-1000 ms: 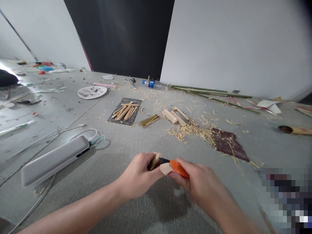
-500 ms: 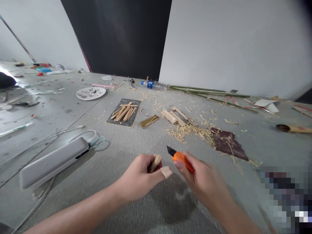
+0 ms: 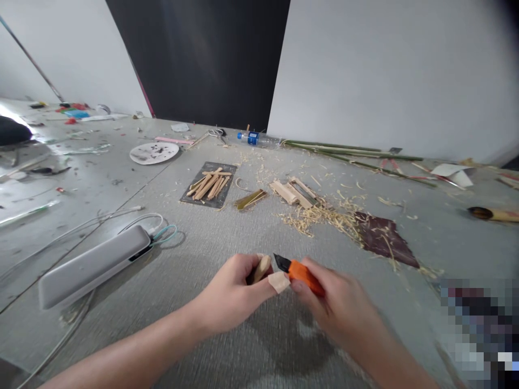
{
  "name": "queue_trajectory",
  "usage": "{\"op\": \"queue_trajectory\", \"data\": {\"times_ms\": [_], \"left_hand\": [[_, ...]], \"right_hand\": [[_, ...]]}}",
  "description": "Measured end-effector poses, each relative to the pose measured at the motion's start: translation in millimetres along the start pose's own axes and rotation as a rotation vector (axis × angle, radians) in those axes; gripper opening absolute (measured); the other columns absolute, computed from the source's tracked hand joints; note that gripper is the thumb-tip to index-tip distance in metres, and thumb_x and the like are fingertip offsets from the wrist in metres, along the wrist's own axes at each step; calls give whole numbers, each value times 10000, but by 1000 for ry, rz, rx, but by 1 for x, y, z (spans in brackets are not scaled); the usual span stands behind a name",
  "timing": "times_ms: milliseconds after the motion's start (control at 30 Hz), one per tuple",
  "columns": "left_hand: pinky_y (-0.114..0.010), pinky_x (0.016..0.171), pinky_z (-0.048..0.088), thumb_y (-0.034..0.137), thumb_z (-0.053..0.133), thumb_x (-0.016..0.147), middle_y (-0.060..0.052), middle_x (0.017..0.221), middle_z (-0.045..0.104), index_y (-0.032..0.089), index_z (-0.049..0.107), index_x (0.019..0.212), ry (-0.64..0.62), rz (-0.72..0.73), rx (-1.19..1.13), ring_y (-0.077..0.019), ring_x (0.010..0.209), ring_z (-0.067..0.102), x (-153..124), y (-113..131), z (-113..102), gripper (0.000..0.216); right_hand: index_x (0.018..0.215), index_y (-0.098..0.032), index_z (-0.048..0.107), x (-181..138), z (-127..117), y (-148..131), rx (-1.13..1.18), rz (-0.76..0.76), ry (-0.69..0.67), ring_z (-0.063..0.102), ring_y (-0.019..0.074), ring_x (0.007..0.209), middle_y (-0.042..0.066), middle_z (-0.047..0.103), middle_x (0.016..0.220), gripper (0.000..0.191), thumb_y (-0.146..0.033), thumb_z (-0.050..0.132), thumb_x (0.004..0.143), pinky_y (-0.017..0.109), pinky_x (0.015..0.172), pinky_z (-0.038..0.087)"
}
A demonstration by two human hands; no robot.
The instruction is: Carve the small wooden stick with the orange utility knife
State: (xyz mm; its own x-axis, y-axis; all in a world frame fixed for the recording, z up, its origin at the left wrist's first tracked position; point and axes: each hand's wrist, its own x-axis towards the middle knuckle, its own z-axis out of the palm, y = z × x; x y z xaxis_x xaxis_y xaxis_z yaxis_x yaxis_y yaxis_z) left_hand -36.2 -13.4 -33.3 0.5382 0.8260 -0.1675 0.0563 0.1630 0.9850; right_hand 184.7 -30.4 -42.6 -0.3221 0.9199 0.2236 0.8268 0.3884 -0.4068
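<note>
A short piece of bamboo [image 3: 263,267] is pinched in my left hand [image 3: 233,294], its pale end sticking out between thumb and fingers. The left thumb wears a beige bandage [image 3: 279,282]. My right hand [image 3: 334,300] is wrapped round an orange utility knife [image 3: 305,277]. Its dark blade [image 3: 281,262] points left, close beside the pale end of the bamboo; whether they touch I cannot tell. Most of the bamboo piece is hidden by my left fingers.
Beyond my hands lie a dark plate [image 3: 221,203] bearing several bamboo strips [image 3: 207,186], curly shavings [image 3: 320,219] and brown sandpaper [image 3: 385,243]. A grey power bank [image 3: 95,267] with cables is at left. A plastic bottle [image 3: 253,138] and green bamboo stalks [image 3: 348,151] lie by the wall.
My right hand has brought the knife slightly left and down, so the blade is nearer the bamboo piece. My left hand keeps its hold. The whole view has shifted a little.
</note>
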Motion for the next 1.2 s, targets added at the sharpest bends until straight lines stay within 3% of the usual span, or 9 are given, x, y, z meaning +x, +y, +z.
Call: {"op": "queue_trajectory", "data": {"times_ms": [433, 1200], "left_hand": [[-266, 523, 175, 424, 693, 897, 80, 628, 273, 211, 324, 689, 3, 23, 13, -100, 604, 214, -1, -1, 1, 474], [-268, 499, 182, 469, 694, 891, 83, 606, 287, 189, 444, 703, 30, 40, 307, -95, 588, 235, -4, -2, 3, 420]], "right_hand": [[727, -241, 395, 2, -4, -3, 65, -68, -30, 388, 100, 472, -69, 460, 551, 444, -585, 479, 994, 244, 480, 250], [743, -234, 454, 3, -10, -4, -15, -152, -49, 454, 110, 458, -52, 534, 564, 478, -643, 454, 989, 258, 476, 252]]}}
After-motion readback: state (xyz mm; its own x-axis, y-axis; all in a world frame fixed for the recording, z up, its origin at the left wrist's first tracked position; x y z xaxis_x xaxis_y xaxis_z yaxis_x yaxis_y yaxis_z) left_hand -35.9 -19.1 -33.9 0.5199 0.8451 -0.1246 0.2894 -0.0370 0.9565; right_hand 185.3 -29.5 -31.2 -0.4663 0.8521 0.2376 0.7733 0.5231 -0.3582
